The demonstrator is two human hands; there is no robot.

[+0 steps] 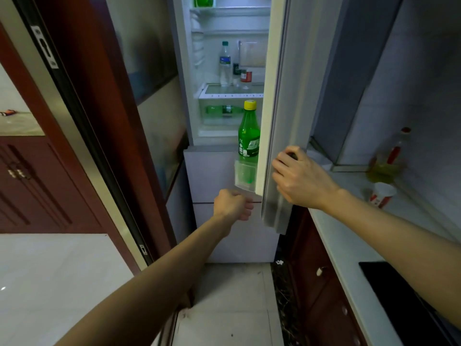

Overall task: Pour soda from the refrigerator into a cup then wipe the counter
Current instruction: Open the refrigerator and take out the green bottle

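Both forearms reach forward from the bottom edge. On the right, the right hand (pixel 296 178) grips the edge of the open fridge door (pixel 274 96), with its fingers curled round it. The left hand (pixel 233 204) is curled into a fist and holds nothing, just below the door shelf (pixel 239 181). The soda bottle (pixel 248 136), green with a yellow cap, stands upright in that shelf. A red-and-white cup (pixel 381 194) stands on the counter (pixel 349 228) at the right, well apart from the bottle.

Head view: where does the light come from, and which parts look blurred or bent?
In the head view, the light comes mostly from inside the refrigerator; the soda bottle is sharp; the cup and the red-capped bottle on the counter are dim and smeared; the wide lens bends the door frame.
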